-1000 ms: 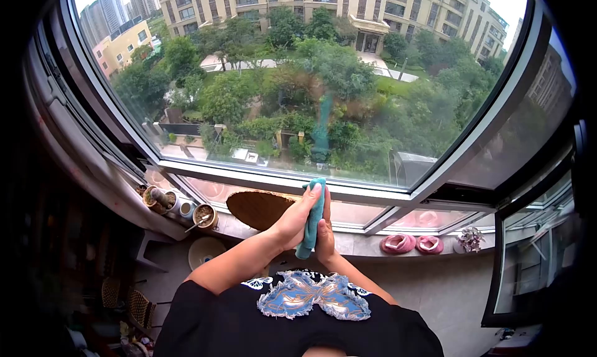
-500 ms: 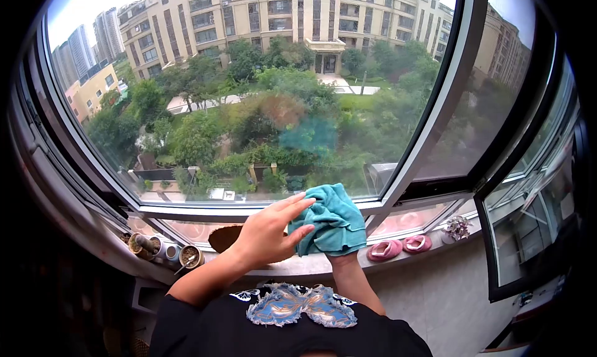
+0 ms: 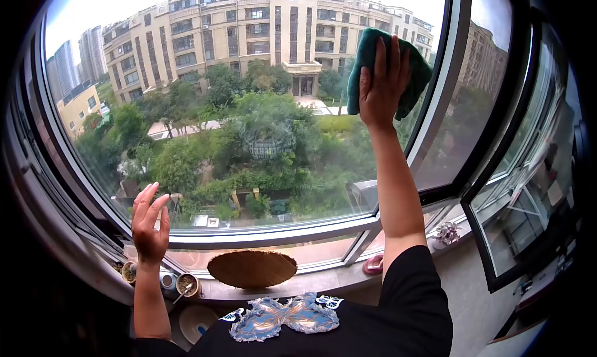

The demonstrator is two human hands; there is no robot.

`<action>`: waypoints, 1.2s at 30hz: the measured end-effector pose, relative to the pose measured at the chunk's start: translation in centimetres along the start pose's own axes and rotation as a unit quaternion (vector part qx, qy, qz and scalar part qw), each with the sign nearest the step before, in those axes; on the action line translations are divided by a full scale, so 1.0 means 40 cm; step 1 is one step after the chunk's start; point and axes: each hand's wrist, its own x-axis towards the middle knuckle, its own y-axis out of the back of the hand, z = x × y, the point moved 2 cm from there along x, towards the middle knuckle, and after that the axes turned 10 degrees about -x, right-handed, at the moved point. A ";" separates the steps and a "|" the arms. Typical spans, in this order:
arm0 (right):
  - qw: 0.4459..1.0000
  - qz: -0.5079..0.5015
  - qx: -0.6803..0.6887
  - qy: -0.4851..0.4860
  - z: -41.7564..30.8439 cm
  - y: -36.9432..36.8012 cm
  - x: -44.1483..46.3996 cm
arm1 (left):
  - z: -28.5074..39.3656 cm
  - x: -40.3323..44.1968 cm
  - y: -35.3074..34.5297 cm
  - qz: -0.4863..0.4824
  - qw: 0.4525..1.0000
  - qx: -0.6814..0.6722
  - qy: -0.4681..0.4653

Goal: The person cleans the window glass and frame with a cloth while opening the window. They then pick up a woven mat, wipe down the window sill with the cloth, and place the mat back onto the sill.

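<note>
My right hand (image 3: 384,86) is stretched up to the upper right of the window pane (image 3: 267,133). Its fingers lie spread over a teal-green cloth (image 3: 418,77), which it holds flat against the glass near the frame. Down at the lower left, my left hand (image 3: 150,225) is raised with its fingers apart and slightly bent. Nothing is in it, and it is nearest to the lower left part of the pane; whether it touches the glass I cannot tell. A hazy patch shows on the glass around the middle.
On the sill below stand a round woven brown tray (image 3: 252,269), a pot with a spoon-like handle (image 3: 188,285), and a pink slipper (image 3: 373,265). A purple-leaved plant (image 3: 447,233) sits farther right. An opened window sash (image 3: 516,214) juts inward at the right.
My right hand has carried the cloth from low in front of me up to the upper right glass. My left hand has moved away from the cloth to the left.
</note>
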 end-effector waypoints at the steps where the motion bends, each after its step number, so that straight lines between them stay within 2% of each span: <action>1: 1.000 0.007 -0.005 0.005 0.007 0.006 0.018 | -0.046 -0.015 0.031 0.015 0.999 0.037 -0.008; 3: 0.995 -0.081 -0.028 0.049 0.049 0.042 -0.007 | -0.106 -0.052 0.058 0.019 0.997 0.071 0.010; 4: 0.977 -0.122 -0.139 0.108 0.098 0.070 0.009 | -0.176 -0.080 0.090 0.021 0.996 0.087 0.029; 5: 0.979 -0.109 -0.130 0.112 0.095 0.068 0.007 | -0.235 -0.098 0.135 0.020 0.993 0.113 0.041; 7: 0.996 -0.046 -0.076 0.000 0.162 0.048 -0.010 | -0.390 -0.131 0.221 0.053 0.979 0.184 0.061; 9: 0.992 -0.055 -0.111 0.017 0.147 0.040 -0.015 | -0.500 -0.144 0.273 0.055 0.971 0.227 0.057; 11: 0.984 0.101 -0.048 -0.140 0.112 -0.032 -0.038 | -0.579 -0.102 0.333 0.100 0.964 0.246 0.027; 12: 0.968 0.092 -0.102 -0.209 0.027 -0.033 -0.009 | -0.577 -0.047 0.352 0.111 0.961 0.254 0.000; 13: 0.956 0.107 -0.098 -0.256 -0.134 -0.091 0.042 | -0.587 0.042 0.374 0.156 0.960 0.228 -0.052; 14: 0.954 0.067 -0.088 -0.280 -0.139 -0.084 0.038 | -0.590 0.056 0.398 0.159 0.955 0.244 -0.063; 15: 0.967 0.071 -0.061 -0.236 -0.247 -0.087 0.084 | -0.612 0.101 0.397 0.173 0.948 0.252 -0.083; 16: 0.992 0.033 -0.028 -0.116 -0.489 -0.075 0.186 | -0.654 0.187 0.398 0.224 0.915 0.295 -0.160; 17: 0.990 0.043 0.008 -0.131 -0.488 -0.083 0.183 | -0.650 0.189 0.403 0.222 0.914 0.302 -0.154; 18: 0.996 0.053 0.048 -0.049 -0.592 -0.090 0.211 | -0.653 0.232 0.384 0.255 0.909 0.285 -0.164; 19: 0.989 0.035 0.108 0.100 -0.799 -0.092 0.255 | -0.669 0.291 0.361 0.293 0.903 0.261 -0.178; 20: 0.989 0.054 0.118 0.074 -0.806 -0.103 0.254 | -0.673 0.291 0.367 0.296 0.901 0.266 -0.174; 21: 0.973 0.081 0.160 0.145 -0.890 -0.124 0.263 | -0.694 0.310 0.350 0.305 0.899 0.259 -0.180; 22: 0.956 0.093 0.192 0.199 -0.968 -0.153 0.266 | -0.727 0.316 0.330 0.299 0.920 0.211 -0.143; 23: 0.941 0.127 0.186 0.254 -1.021 -0.174 0.276 | -0.755 0.320 0.312 0.292 0.936 0.164 -0.108; 24: 0.933 0.108 0.177 0.294 -1.027 -0.184 0.292 | -0.771 0.325 0.294 0.291 0.940 0.148 -0.100; 26: 0.916 0.057 0.123 0.377 -1.002 -0.190 0.348 | -0.808 0.321 0.275 0.274 0.935 0.206 -0.095; 28: 0.919 0.068 0.079 0.379 -0.872 -0.130 0.410 | -0.837 0.313 0.266 0.265 0.930 0.243 -0.081; 30: 0.953 0.022 0.084 0.289 -0.710 -0.115 0.483 | -0.890 0.297 0.280 0.282 0.907 0.301 -0.088; 33: 0.987 0.073 0.084 0.117 -0.401 -0.101 0.518 | -0.859 0.296 0.346 0.273 0.892 0.341 -0.116; 34: 0.991 0.092 0.022 0.092 -0.307 -0.088 0.507 | -0.885 0.294 0.359 0.267 0.875 0.383 -0.124; 36: 0.989 0.127 -0.012 0.071 -0.125 -0.098 0.474 | -0.907 0.295 0.376 0.243 0.897 0.350 -0.118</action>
